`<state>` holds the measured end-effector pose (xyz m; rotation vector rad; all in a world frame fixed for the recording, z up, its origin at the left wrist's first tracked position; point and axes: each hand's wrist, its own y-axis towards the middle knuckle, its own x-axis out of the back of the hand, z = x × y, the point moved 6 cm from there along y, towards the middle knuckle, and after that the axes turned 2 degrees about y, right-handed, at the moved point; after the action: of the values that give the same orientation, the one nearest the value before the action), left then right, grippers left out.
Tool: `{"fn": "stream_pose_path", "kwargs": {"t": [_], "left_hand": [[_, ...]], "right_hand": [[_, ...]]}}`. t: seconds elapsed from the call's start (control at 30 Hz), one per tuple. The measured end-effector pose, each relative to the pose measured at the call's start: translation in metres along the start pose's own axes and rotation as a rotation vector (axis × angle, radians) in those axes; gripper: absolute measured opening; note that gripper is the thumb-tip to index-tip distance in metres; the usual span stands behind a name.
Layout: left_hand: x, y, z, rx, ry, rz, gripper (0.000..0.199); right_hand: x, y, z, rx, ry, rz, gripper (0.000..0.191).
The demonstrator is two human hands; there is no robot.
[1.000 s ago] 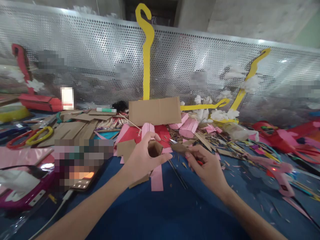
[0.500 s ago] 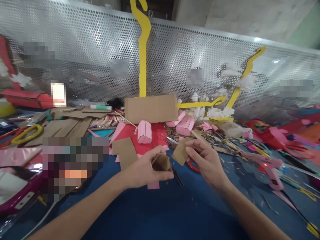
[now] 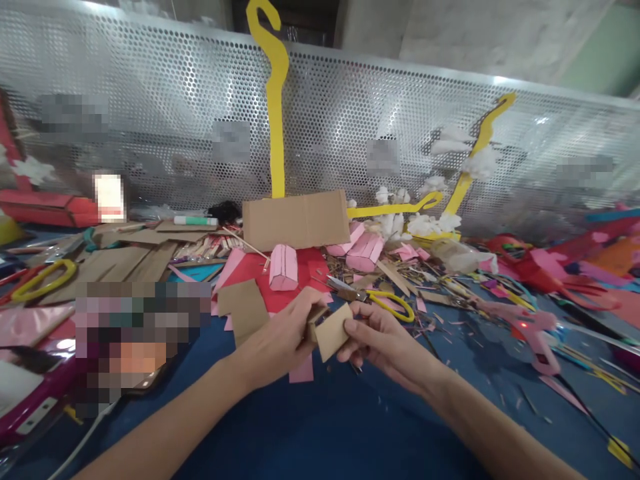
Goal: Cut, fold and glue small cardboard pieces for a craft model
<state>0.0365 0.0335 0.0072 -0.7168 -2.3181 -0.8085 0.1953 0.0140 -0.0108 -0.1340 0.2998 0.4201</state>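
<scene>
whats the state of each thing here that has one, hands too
Left hand: gripping the cardboard tube
Right hand: pinching the cardboard piece
Cardboard tube: partly hidden
Cardboard piece: tilted, held by the tube's end
Glue gun: red light on, lying down
Yellow-handled scissors: lying down, blades unclear
Tall yellow strip: upright

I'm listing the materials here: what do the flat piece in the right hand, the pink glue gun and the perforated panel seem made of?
The flat piece in the right hand looks like matte cardboard, plain brown and stiff. The pink glue gun seems smooth moulded plastic, evenly coloured. The perforated panel is probably bare metal, grey with bright glints, though a coating is possible.
</scene>
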Motion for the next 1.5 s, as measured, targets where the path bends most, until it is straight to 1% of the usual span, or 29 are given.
{"fn": "stream_pose_path", "kwargs": {"t": [0.17, 0.3, 0.4, 0.5, 0.63, 0.87, 0.93, 1.0, 1.07, 1.1, 1.2, 1.27, 1.33, 1.4, 1.5], "left_hand": [[-0.001, -0.001, 0.003, -0.035, 0.089, 0.028, 0.03], [0.0, -0.001, 0.003, -0.064, 0.134, 0.02, 0.032], [0.001, 0.0, -0.001, -0.095, 0.166, 0.008, 0.032], [0.002, 0.0, -0.005, -0.127, 0.19, -0.003, 0.031], [0.002, 0.0, -0.007, -0.136, 0.216, 0.004, 0.03], [0.001, 0.0, -0.006, -0.184, 0.262, 0.002, 0.037], [0.002, 0.0, -0.004, -0.173, 0.259, -0.004, 0.034], [0.002, 0.001, -0.001, -0.121, 0.241, 0.002, 0.029], [0.001, 0.001, 0.001, -0.083, 0.208, 0.03, 0.024], [0.0, 0.001, 0.001, -0.085, 0.192, 0.049, 0.022], [-0.003, 0.001, -0.001, -0.17, 0.18, 0.068, 0.017], [-0.004, 0.0, -0.002, -0.227, 0.212, 0.067, 0.018], [-0.006, 0.0, -0.002, -0.25, 0.237, 0.077, 0.021], [-0.006, 0.0, -0.001, -0.229, 0.219, 0.093, 0.022], [-0.005, -0.001, 0.001, -0.117, 0.092, 0.064, 0.026]], "right_hand": [[-0.001, -0.001, 0.003, 0.047, -0.077, 0.013, 0.034], [-0.002, -0.002, 0.007, 0.087, -0.136, 0.025, 0.034], [-0.003, -0.002, 0.008, 0.089, -0.162, 0.024, 0.033], [-0.003, -0.002, 0.007, 0.082, -0.159, 0.017, 0.033], [-0.002, -0.001, 0.005, 0.08, -0.151, 0.023, 0.033], [-0.003, -0.002, 0.003, 0.081, -0.132, 0.049, 0.031], [-0.004, -0.002, 0.003, 0.078, -0.125, 0.053, 0.03], [-0.005, -0.003, 0.003, 0.07, -0.117, 0.06, 0.031], [-0.006, -0.003, 0.001, 0.054, -0.104, 0.067, 0.032], [-0.007, -0.003, 0.001, 0.046, -0.094, 0.07, 0.032], [-0.007, -0.003, -0.001, 0.04, -0.07, 0.079, 0.032], [-0.006, -0.002, -0.003, 0.036, -0.056, 0.082, 0.032], [-0.006, -0.002, -0.005, 0.023, -0.038, 0.084, 0.032], [-0.006, -0.001, -0.007, 0.004, -0.016, 0.082, 0.033], [-0.005, 0.002, -0.008, -0.005, -0.009, 0.062, 0.033]]}}
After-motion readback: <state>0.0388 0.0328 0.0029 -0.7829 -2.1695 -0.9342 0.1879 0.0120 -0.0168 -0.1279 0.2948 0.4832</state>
